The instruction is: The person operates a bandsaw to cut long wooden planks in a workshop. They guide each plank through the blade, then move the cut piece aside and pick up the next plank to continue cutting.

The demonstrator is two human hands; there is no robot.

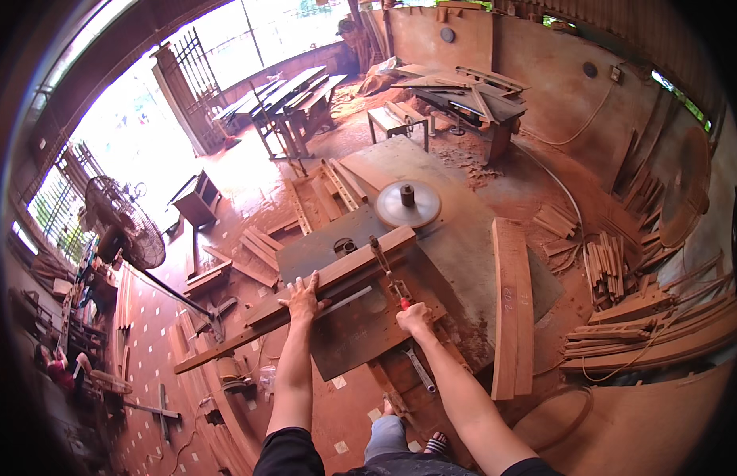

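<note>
While the left hand (pixel 302 297) presses flat on the long, stiff, heavy plank (pixel 336 278), the right hand (pixel 414 317) grips a red-handled tool (pixel 390 278).

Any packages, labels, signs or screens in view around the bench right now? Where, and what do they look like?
No packages, signs or screens can be made out.
Marks: faint dark handwritten marks on the face of the thick wooden plank lying on the right side of the machine table; too small to tell more.
Round plates: two small dark discs on the far brown wall; whether they carry labels cannot be told.
</note>
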